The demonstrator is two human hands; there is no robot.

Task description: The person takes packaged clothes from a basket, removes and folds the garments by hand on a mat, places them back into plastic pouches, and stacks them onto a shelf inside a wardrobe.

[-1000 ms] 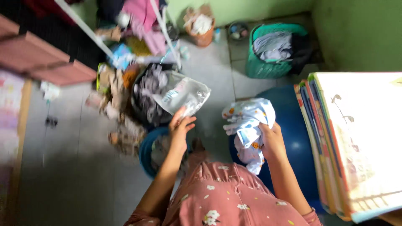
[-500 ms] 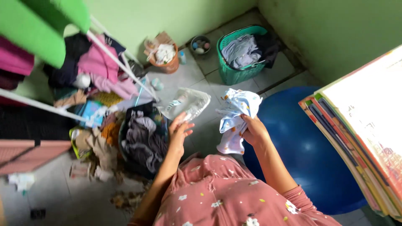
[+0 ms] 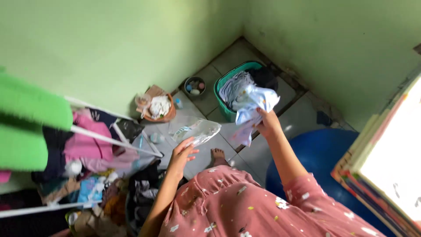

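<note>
— Two hands are in view, yes? What does each one hold?

— Yes. At about 12 o'clock from the person, the right hand (image 3: 267,125) is raised, and its fingers are closed around a small white cloth (image 3: 252,105) with a coloured print. The cloth hangs down from the fist, crumpled.

— And the left hand (image 3: 182,153)?

— It is at about 10 o'clock from the body. Its fingers pinch the edge of a clear plastic bag (image 3: 197,131), which sticks out flat towards 1 o'clock. The two hands are apart, not touching.

— What is around the cloth?

— Behind it, towards 12 o'clock, a green basket (image 3: 223,98) with clothes stands on the tiled floor near the corner of the green walls. I cannot tell if the cloth touches the basket. At 11 o'clock from the basket is a small round bowl (image 3: 194,86), and further left an orange basket (image 3: 158,109).

— And low in the view?

— One bare foot (image 3: 217,154) is on the tiles. At 3 o'clock is a blue ball (image 3: 322,153), at 9 o'clock a rack (image 3: 109,138) with pink and dark clothes.
</note>
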